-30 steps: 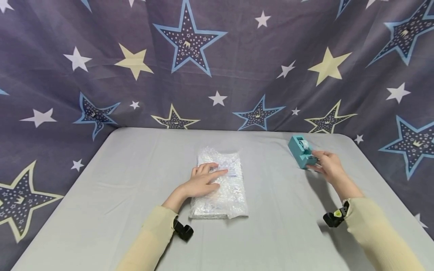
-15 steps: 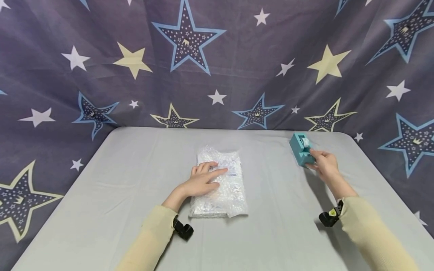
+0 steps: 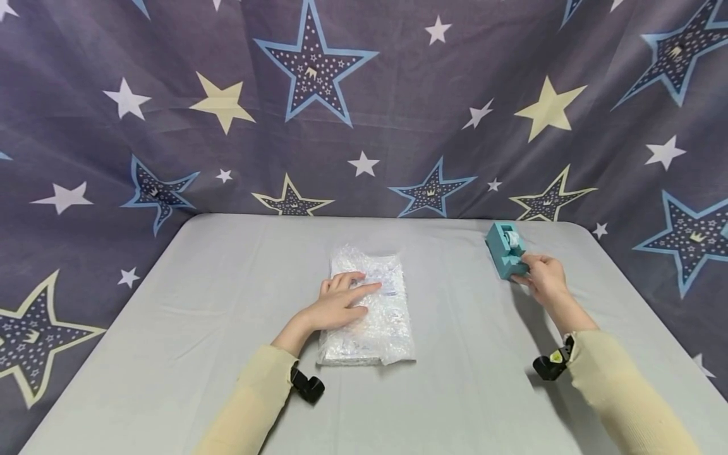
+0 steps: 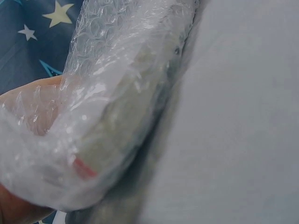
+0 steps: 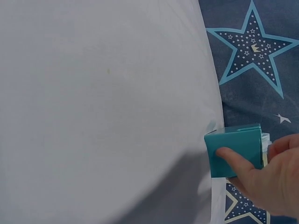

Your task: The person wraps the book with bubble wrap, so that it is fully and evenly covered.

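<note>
A flat package in bubble wrap (image 3: 389, 316) lies mid-table. My left hand (image 3: 335, 308) rests on its left part with the fingers spread. In the left wrist view, the clear bubble wrap (image 4: 103, 84) covers part of that hand. Near the far right corner is a teal tape dispenser (image 3: 503, 253) carrying a roll of clear tape (image 3: 511, 239). My right hand (image 3: 546, 278) grips its near end. In the right wrist view, the thumb (image 5: 231, 158) presses the dispenser's teal face (image 5: 233, 142), and the other fingers curl at its far side, partly hidden.
A pale grey cloth covers the table (image 3: 227, 354). Behind it hangs a dark curtain (image 3: 398, 95) printed with stars. Each wrist wears a small black camera, the left one (image 3: 307, 385) beside the package and the right one (image 3: 552, 366) over the table.
The right hand and the tape dispenser have shifted slightly toward the back edge, mostly in the first half second. The left hand and package have stayed in place.
</note>
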`<state>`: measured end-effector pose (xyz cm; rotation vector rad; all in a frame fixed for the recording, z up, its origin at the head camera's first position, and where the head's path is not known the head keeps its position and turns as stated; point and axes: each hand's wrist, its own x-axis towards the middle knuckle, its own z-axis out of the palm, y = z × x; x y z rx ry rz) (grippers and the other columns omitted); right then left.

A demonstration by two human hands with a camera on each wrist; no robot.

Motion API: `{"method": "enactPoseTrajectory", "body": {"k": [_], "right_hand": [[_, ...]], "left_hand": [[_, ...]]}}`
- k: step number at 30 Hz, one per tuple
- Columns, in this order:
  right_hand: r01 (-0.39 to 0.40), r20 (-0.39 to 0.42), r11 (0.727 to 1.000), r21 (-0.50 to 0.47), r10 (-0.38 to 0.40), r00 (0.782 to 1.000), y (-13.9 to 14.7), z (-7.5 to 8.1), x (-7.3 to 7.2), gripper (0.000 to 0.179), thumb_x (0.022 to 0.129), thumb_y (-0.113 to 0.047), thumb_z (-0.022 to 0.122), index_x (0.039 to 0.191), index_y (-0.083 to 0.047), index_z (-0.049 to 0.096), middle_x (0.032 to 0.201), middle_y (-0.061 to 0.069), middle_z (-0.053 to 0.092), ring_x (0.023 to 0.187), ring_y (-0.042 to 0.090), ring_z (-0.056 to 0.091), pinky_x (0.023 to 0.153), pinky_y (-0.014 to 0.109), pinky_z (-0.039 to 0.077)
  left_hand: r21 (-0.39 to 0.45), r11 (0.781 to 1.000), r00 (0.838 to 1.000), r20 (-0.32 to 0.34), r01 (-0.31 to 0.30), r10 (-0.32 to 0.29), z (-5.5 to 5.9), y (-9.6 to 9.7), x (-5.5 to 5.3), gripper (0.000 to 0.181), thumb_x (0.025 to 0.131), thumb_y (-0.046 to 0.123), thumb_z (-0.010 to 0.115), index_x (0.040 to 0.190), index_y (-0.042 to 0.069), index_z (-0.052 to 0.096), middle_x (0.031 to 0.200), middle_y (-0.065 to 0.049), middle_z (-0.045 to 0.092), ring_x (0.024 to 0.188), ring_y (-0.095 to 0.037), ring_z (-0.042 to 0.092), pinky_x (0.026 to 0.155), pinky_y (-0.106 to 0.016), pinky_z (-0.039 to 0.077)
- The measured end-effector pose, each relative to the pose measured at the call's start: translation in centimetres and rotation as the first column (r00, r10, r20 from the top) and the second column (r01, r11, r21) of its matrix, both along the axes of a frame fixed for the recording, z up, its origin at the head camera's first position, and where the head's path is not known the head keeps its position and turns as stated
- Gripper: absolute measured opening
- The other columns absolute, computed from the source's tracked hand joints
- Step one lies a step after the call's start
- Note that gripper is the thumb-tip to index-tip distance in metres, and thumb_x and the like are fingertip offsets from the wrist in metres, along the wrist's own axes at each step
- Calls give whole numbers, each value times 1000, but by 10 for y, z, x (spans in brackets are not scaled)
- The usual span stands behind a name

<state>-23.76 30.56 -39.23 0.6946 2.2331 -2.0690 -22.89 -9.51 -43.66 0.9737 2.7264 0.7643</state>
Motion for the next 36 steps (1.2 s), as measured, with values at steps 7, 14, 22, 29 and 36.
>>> {"method": "enactPoseTrajectory", "body": {"k": [7,14,22,29,36], "right_hand": [[28,-9,999,-31,-28,1000,0,0,0,15,93,-15,34,97,-2,41,148,21,4,134,31,16,92,29,42],[-1,-27,993,-122,-2,1000,4,4,2,46,95,-15,38,135,4,26,144,18,14,94,9,44,87,23,46],[37,-67,991,-130,-46,997,2,5,2,25,93,-17,43,113,-2,42,104,3,38,77,5,49,71,14,49],[104,-117,970,-219,-132,984,-2,-4,2,6,92,-10,39,91,-5,41,95,2,38,73,5,47,64,13,48],[96,-186,960,-264,-149,971,-3,-7,1,9,92,-10,36,84,-7,38,95,1,33,83,9,43,72,15,49]], "left_hand": [[1,1000,1000,-4,-4,4,-1,0,-1,52,88,33,49,138,33,37,144,-7,26,131,-26,16,94,-43,17],[-1,1000,1000,4,9,-9,0,2,0,52,89,33,48,139,32,36,144,-7,25,131,-26,16,93,-43,18],[-4,1000,1000,10,8,-8,-2,2,0,52,89,34,48,139,32,35,145,-7,25,131,-25,16,93,-43,17],[-14,1000,1000,0,3,-3,-5,1,-2,52,89,34,47,139,33,35,144,-6,25,130,-24,16,94,-43,17],[2,1000,1000,8,-2,2,-3,0,-1,52,88,33,48,139,33,36,144,-7,25,130,-24,16,94,-42,16]]}}
